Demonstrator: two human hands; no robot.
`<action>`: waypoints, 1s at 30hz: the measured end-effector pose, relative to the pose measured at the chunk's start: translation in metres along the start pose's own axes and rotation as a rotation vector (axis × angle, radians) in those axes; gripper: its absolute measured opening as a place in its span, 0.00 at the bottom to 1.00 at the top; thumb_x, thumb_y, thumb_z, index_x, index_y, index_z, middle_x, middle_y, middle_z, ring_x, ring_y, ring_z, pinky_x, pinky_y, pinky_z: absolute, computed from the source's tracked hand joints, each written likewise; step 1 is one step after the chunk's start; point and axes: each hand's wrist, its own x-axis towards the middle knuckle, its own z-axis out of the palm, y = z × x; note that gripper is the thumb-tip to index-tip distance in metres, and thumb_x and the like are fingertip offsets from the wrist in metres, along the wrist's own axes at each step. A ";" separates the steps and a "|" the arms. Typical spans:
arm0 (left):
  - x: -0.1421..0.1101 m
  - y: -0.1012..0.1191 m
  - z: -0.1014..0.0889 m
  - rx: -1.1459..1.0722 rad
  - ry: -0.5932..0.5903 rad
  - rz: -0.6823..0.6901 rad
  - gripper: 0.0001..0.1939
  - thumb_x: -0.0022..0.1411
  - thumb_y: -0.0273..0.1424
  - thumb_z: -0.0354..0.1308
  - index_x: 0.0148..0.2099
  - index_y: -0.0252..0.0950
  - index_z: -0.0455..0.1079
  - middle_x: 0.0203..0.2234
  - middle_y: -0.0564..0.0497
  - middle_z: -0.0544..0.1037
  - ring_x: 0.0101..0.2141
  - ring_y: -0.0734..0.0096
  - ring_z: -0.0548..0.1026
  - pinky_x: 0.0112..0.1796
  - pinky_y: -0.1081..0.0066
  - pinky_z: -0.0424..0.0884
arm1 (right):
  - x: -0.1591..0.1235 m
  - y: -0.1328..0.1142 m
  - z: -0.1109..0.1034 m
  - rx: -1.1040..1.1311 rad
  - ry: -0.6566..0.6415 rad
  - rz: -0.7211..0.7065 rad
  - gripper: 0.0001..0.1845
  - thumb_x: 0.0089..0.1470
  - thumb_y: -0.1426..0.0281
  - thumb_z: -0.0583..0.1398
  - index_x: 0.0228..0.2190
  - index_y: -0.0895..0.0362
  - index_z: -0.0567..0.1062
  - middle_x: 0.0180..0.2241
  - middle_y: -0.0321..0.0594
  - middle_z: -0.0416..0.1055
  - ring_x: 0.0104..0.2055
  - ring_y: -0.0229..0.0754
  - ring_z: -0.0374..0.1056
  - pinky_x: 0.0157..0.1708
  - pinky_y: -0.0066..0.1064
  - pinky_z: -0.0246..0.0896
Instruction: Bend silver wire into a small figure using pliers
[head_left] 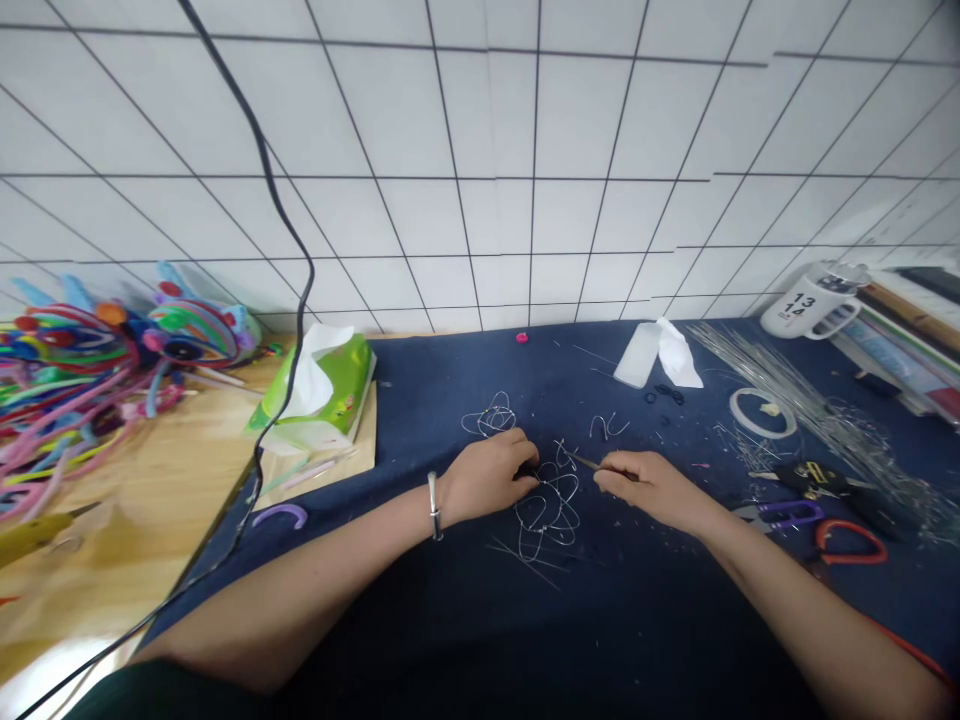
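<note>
My left hand (491, 475), with a silver bangle at its wrist, is closed at the left side of a thin silver wire shape (559, 525) with several petal-like loops. Its fingertips pinch the wire, though the exact grip is partly hidden. In my right hand (649, 488) is a slim pointed tool, seemingly tweezers (585, 461); the tip points left at the wire's upper end. Another tangle of looped wire (491, 412) lies just beyond my left hand. A small bent wire piece (607, 427) rests beyond the tool, and loose straight wires (529, 562) lie nearer me.
Purple-handled scissors (787, 515), red-handled pliers (851, 545), a white ring-shaped spool (761, 413) and a wire bundle (772, 375) lie at right, before a white mug (806, 305). Left are a green tissue pack (337, 390), a hanging black cable (281, 205) and colourful pipe cleaners (67, 410).
</note>
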 end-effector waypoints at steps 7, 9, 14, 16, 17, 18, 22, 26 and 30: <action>0.001 0.002 0.005 0.036 0.012 0.037 0.07 0.53 0.32 0.53 0.35 0.35 0.66 0.32 0.50 0.67 0.34 0.68 0.67 0.35 0.69 0.65 | 0.002 0.002 0.002 -0.010 -0.014 -0.005 0.21 0.53 0.52 0.48 0.25 0.56 0.66 0.22 0.33 0.58 0.23 0.32 0.53 0.22 0.26 0.45; 0.001 0.002 0.006 0.028 0.014 0.050 0.05 0.52 0.31 0.53 0.33 0.35 0.67 0.31 0.50 0.67 0.34 0.68 0.67 0.36 0.68 0.65 | 0.001 0.001 0.002 -0.016 -0.005 -0.008 0.21 0.53 0.52 0.48 0.25 0.56 0.66 0.21 0.33 0.57 0.23 0.32 0.53 0.22 0.26 0.45; 0.001 0.002 0.007 0.003 0.022 0.062 0.03 0.51 0.29 0.53 0.29 0.34 0.66 0.28 0.50 0.68 0.33 0.67 0.67 0.36 0.67 0.64 | -0.001 -0.002 0.004 -0.031 -0.010 -0.019 0.21 0.53 0.52 0.48 0.26 0.56 0.67 0.21 0.33 0.58 0.24 0.33 0.54 0.22 0.26 0.46; 0.001 0.002 0.006 -0.011 0.016 0.041 0.03 0.51 0.28 0.53 0.29 0.35 0.66 0.27 0.51 0.68 0.30 0.69 0.67 0.33 0.69 0.64 | -0.003 -0.003 0.005 -0.025 -0.012 -0.024 0.21 0.53 0.52 0.48 0.26 0.56 0.66 0.22 0.33 0.58 0.24 0.33 0.54 0.22 0.26 0.46; 0.001 0.002 0.006 -0.021 0.010 0.026 0.03 0.52 0.28 0.52 0.29 0.35 0.66 0.26 0.51 0.68 0.29 0.69 0.67 0.32 0.70 0.64 | -0.004 -0.003 0.006 -0.020 -0.013 -0.023 0.21 0.53 0.52 0.48 0.25 0.56 0.66 0.21 0.33 0.58 0.24 0.33 0.54 0.22 0.26 0.46; 0.001 0.002 0.006 -0.034 0.003 0.010 0.03 0.52 0.29 0.52 0.29 0.35 0.66 0.26 0.52 0.69 0.28 0.70 0.67 0.30 0.70 0.64 | -0.005 -0.002 0.007 -0.013 -0.015 -0.019 0.21 0.53 0.52 0.48 0.25 0.56 0.66 0.21 0.33 0.58 0.24 0.33 0.54 0.22 0.26 0.46; 0.000 0.002 0.006 -0.079 -0.021 -0.036 0.03 0.52 0.29 0.52 0.31 0.36 0.64 0.25 0.53 0.71 0.26 0.71 0.68 0.26 0.73 0.61 | -0.010 -0.003 0.009 0.000 -0.026 0.008 0.21 0.53 0.52 0.48 0.26 0.56 0.67 0.21 0.33 0.58 0.23 0.33 0.54 0.21 0.25 0.45; 0.000 0.002 0.008 -0.157 -0.024 -0.085 0.11 0.51 0.28 0.53 0.39 0.38 0.62 0.27 0.54 0.74 0.27 0.70 0.71 0.25 0.74 0.62 | -0.012 -0.003 0.010 0.004 -0.031 0.010 0.21 0.53 0.52 0.48 0.26 0.56 0.67 0.22 0.33 0.59 0.23 0.33 0.55 0.22 0.25 0.46; 0.001 0.001 0.011 -0.217 -0.011 -0.114 0.18 0.50 0.26 0.53 0.45 0.37 0.57 0.27 0.54 0.75 0.27 0.70 0.72 0.28 0.73 0.64 | -0.011 -0.002 0.010 -0.010 -0.016 0.003 0.21 0.53 0.52 0.48 0.26 0.56 0.68 0.21 0.34 0.60 0.23 0.33 0.55 0.22 0.25 0.47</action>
